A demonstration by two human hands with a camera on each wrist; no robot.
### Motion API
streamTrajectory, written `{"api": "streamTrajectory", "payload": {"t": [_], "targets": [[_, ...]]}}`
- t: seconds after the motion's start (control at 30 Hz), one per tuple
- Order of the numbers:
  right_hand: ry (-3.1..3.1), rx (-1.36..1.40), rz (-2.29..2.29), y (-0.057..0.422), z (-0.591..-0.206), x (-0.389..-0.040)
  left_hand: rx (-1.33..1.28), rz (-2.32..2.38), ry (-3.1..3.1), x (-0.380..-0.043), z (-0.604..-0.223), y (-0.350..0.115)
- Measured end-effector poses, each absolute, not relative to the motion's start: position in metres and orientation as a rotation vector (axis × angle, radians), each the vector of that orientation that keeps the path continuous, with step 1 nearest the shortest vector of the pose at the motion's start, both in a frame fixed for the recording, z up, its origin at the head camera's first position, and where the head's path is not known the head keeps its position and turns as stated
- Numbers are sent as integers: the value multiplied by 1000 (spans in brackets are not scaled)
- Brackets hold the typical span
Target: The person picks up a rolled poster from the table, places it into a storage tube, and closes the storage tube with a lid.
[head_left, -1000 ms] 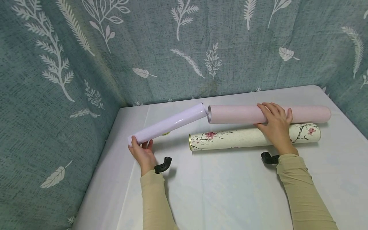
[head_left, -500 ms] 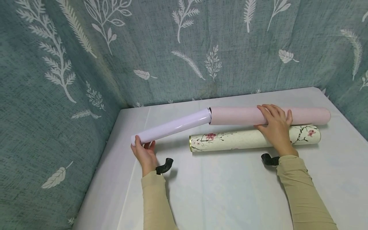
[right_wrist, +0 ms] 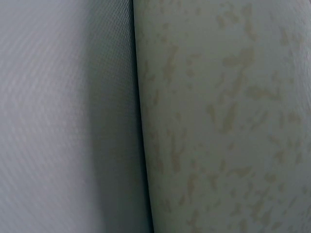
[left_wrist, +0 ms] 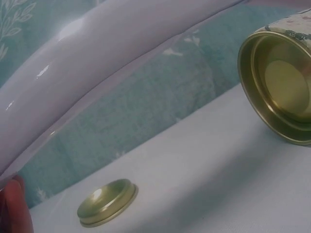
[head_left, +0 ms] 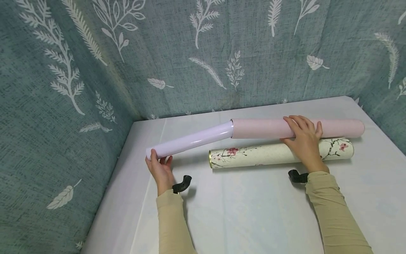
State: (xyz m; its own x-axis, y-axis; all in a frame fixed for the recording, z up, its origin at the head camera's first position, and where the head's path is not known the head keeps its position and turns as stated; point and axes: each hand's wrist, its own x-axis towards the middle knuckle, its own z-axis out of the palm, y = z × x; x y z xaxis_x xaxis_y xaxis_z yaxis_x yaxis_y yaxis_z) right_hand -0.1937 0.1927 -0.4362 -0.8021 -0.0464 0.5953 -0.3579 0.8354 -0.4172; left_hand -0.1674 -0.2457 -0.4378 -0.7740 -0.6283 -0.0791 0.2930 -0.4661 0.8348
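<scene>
My left hand [head_left: 161,173] holds the left end of a glossy white rolled sheet [head_left: 193,137], thumb on the near side and fingers beneath. The roll slants up to the right, raised at a slight angle, and its far end sits in the mouth of a pink tube [head_left: 258,128]. Across the middle of that tube lies my right hand [head_left: 305,145], gripping it with fingers over the top and thumb at the near side. The right wrist view shows only a cream patterned tube surface [right_wrist: 223,116] and the table; the right hand is outside it.
A cream tube with plum blossoms [head_left: 247,155] lies in front of the pink one, partly under my right hand and wrist. Its gold-rimmed end [left_wrist: 286,87] faces left. A gold lid [left_wrist: 107,203] rests on the white table [head_left: 253,208]. Leaf-patterned curtains [head_left: 177,53] hang behind.
My left hand has moved slightly right, and the roll's far end has gone from outside the pink tube's mouth into it. The right hand has stayed on the pink tube.
</scene>
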Motion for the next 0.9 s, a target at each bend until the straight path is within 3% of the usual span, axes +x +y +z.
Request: {"api": "streamTrajectory", "payload": {"t": [0.9], "targets": [[-2400, 299, 699, 192, -436, -193, 374, -2222, -1266, -167, -435, -243]]}}
